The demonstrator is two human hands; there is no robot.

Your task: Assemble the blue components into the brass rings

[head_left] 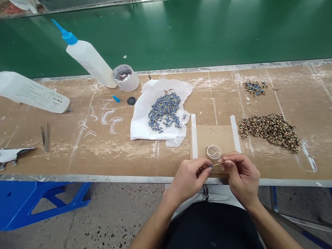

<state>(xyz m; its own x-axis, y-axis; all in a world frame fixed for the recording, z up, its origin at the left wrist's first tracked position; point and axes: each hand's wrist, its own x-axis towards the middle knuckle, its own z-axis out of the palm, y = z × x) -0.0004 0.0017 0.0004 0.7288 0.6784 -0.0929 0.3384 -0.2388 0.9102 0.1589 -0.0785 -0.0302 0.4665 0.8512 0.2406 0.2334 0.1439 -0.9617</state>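
Note:
My left hand (191, 177) is closed in a pinch on a small blue piece (211, 166) at the table's front edge. Beside it, my right hand (242, 173) pinches a thin yellowish stick (218, 163), whose tip reaches the blue piece. Just behind the fingers sits a small round dish (213, 152) with a whitish curved streak in it. It rests on a cardboard patch (225, 132) edged with white tape. Many small blue pieces (164, 110) lie heaped on a white sheet (141, 124). To the right is a pile of dark brown and cream pieces (268, 130).
Two white bottles with blue nozzles (28, 91) (89, 61) and a tape roll (126, 78) holding scraps are at the left. Tweezers (46, 137) lie nearby. A smaller cluster of blue pieces (256, 87) is at the right. Behind runs a green belt (202, 31); a blue stool (18, 204) stands below.

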